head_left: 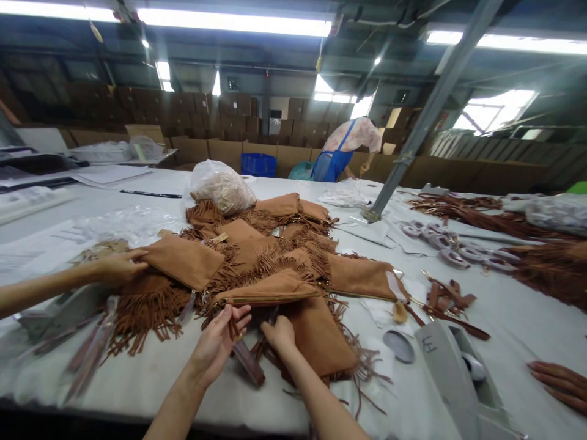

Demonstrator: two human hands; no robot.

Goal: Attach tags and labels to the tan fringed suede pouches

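A heap of brown suede fringed pouches (257, 256) lies on the white table (504, 318). My left hand (216, 343) is closed on the lower zip edge of the nearest pouch (270, 289), with a dark brown strap (249, 362) running down under its palm. Just to the right, my right hand (279, 333) is curled shut beneath that pouch, pinching something small and dark that I cannot make out. Another pouch (321, 342) lies flat under my right wrist.
A co-worker's hand (120, 266) reaches in from the left onto a pouch (183, 260). Someone's fingers (557, 379) rest at the right edge. A plastic bag (221, 186), tape rolls (452, 253), loose straps (447, 299) and a grey box (458, 366) are around. A person in a blue apron (342, 153) stands far back.
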